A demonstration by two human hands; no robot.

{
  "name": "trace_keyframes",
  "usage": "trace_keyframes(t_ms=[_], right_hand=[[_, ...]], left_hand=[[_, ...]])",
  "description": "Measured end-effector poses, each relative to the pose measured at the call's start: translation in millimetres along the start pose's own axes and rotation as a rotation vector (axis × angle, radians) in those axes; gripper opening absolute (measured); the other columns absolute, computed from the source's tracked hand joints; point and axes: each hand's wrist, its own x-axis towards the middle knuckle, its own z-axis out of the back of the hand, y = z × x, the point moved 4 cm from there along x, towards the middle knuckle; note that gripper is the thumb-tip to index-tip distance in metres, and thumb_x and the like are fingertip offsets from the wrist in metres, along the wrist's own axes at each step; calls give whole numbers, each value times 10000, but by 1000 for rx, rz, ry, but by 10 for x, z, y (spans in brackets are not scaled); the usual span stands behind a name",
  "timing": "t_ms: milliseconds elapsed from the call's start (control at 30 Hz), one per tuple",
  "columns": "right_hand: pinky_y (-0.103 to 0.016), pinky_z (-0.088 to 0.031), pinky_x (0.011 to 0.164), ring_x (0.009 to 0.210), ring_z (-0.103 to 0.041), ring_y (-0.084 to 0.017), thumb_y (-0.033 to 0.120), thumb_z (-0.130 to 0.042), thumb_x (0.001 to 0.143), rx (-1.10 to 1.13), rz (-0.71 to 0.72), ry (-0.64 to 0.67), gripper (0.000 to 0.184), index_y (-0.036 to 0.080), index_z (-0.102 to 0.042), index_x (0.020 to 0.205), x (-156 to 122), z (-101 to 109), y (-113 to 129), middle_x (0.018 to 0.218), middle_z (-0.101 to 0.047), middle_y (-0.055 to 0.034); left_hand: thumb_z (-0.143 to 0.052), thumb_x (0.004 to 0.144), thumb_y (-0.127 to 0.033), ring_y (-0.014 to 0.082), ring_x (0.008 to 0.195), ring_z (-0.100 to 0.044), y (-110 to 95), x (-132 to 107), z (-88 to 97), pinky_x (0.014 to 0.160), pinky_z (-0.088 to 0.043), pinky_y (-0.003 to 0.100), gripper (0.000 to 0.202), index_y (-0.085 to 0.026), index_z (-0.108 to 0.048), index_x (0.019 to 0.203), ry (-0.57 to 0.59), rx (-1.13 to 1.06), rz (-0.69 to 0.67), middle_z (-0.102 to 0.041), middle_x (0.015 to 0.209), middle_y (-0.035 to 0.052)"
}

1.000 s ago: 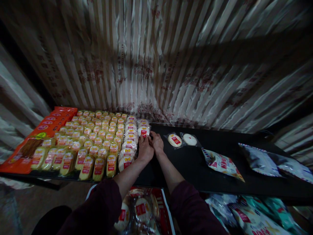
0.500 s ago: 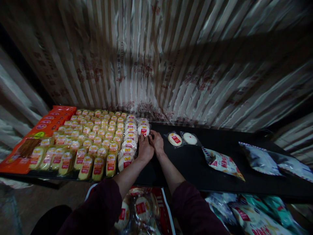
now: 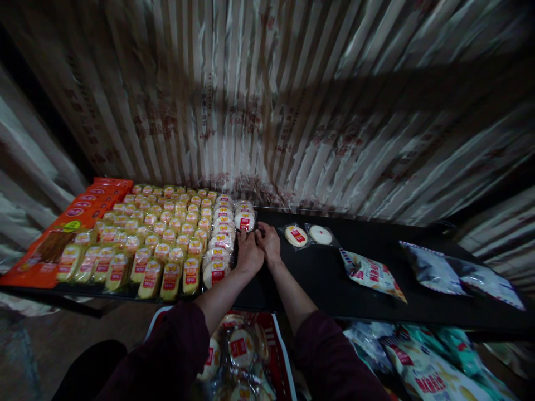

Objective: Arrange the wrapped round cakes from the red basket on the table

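On the black shelf, my left hand has its fingers closed at the lower edge of a round white rice cracker in a clear, red-labelled wrapper. That cracker leans at the front of a short column of similar ones. My right hand rests just beside it, fingers bent and slightly apart, with nothing visible in them. Left of my hands runs a longer column of wrapped rice crackers. Two more wrapped crackers, one label up and one plain side up, lie flat to the right.
Rows of yellow wrapped cakes and orange packets fill the left side. A printed snack bag and clear-silver bags lie rightward. Below are a red bag of crackers and more snack bags. Striped sheeting hangs behind.
The camera view has shifted slightly. My right fingertips have drawn a little away from the front cracker's wrapper, while my left hand stays at its lower edge.
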Motion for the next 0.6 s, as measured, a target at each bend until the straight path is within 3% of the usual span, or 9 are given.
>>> trace_keyframes(t_ms=[233,333,600], right_hand=[[-292,-495,873,921,-636,-176,185,-486,845,-15,-30,54,320,179,-633,1129,-213,67,-14,1060,-659,-80],[-293,-489,886,953,-634,-182,178,-478,850,-8,-15,67,309,184,-646,1109,-313,81,-18,1057,-670,-80],[-307,-498,871,931,-654,-185,164,-481,826,18,3,113,291,224,-686,1023,-585,108,-43,1002,-698,-56]], left_hand=[[-430,836,-115,229,1354,-373,-1,-189,33,1145,-263,334,424,-39,-542,1238,61,63,28,-501,1370,191],[-421,847,-125,226,1302,-443,8,-277,43,1109,-310,308,387,-52,-581,1192,77,72,16,-552,1315,186],[-424,845,-132,240,1137,-572,30,-568,83,985,-421,321,340,-96,-619,1122,117,3,4,-637,1178,163]])
